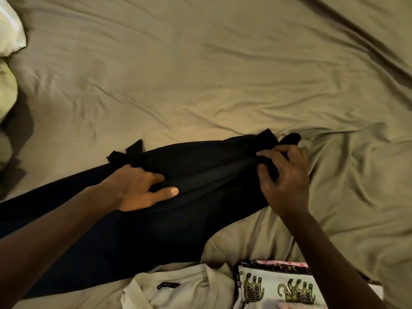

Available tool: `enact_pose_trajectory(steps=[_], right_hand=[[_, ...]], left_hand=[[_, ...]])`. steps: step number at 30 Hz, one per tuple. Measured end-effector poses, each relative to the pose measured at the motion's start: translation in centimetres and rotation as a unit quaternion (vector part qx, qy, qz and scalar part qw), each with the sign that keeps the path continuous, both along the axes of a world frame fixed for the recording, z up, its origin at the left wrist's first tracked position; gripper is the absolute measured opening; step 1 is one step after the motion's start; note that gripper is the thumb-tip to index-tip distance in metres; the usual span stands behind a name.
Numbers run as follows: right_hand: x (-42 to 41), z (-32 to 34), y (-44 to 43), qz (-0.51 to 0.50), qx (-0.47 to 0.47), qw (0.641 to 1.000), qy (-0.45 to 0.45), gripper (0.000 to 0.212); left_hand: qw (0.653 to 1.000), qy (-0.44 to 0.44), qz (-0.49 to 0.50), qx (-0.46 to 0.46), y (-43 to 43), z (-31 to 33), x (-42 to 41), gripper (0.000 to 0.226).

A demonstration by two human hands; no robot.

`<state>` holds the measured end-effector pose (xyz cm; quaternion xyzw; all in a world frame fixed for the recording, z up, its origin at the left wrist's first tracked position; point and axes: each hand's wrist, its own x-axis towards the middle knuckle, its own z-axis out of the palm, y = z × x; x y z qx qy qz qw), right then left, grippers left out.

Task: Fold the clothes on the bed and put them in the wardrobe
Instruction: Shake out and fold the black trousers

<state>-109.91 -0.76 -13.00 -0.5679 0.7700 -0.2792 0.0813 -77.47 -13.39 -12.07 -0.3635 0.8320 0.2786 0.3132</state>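
One wide bed (200,74) fills almost the whole view, covered by a creased olive-tan sheet. Across its near half lies the next largest thing, a black garment (189,219), stretched from the left edge towards the right and spread flat on the sheet. Short black straps or ties stick up at its far left and far right corners. A long fold runs across its upper part between the two hands.

The left hand (142,188) rests on the garment's left part. Its fingers (156,176) are tucked under the fold with the thumb lying on top, so it pinches the black cloth. The right hand (285,181) is at the garment's right end. Its fingers (265,157) are curled and grip the gathered edge of the same cloth.

At the bottom edge, just beside the black garment, lies a white elephant-print cloth (278,286) with a dark patterned border. To its left, touching it, is a crumpled cream shirt (189,286) showing a dark neck label.

At the far left edge sit a white pillow (11,25) and, below it, part of a pale green pillow (6,92), well apart from the clothes.
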Motion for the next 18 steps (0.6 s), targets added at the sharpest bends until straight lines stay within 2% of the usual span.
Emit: enact_pose_trajectory(steps=[3, 6, 7, 10, 13, 16, 18], right_hand=[[0.9, -2.0, -3.5, -0.029, 0.043, 0.998, -0.025, 0.026], [1.7, -5.1, -6.7, -0.004, 0.111, 0.994, -0.009, 0.045], [1.9, -6.2, -7.3, 0.007, 0.134, 0.991, 0.026, 0.053], [2.6, -8.3, -7.4, 0.016, 0.163, 0.979, 0.124, 0.060], [3.0, -8.6, -7.0, 0.011, 0.155, 0.976, 0.153, 0.059], [2.9, -8.4, -7.1, 0.010, 0.148, 0.977, 0.152, 0.058], [2.9, -8.1, -7.2, 0.004, 0.115, 0.985, 0.131, 0.054]], left_hand=[[0.998, -0.034, -0.033, -0.036, 0.3, 0.3, 1.5, 0.096], [0.990, -0.118, -0.066, -0.050, 0.2, 0.5, 2.6, 0.114], [0.985, -0.146, -0.078, -0.044, 0.0, 0.8, 2.8, 0.110], [0.977, -0.201, -0.075, -0.019, -0.5, 1.0, 5.3, 0.066], [0.965, -0.254, -0.055, -0.035, -1.3, 1.0, 9.6, 0.044], [0.973, -0.220, 0.058, -0.047, -1.6, 0.4, 13.8, 0.048], [0.975, -0.113, 0.114, -0.152, -0.5, -0.4, 15.6, 0.058]])
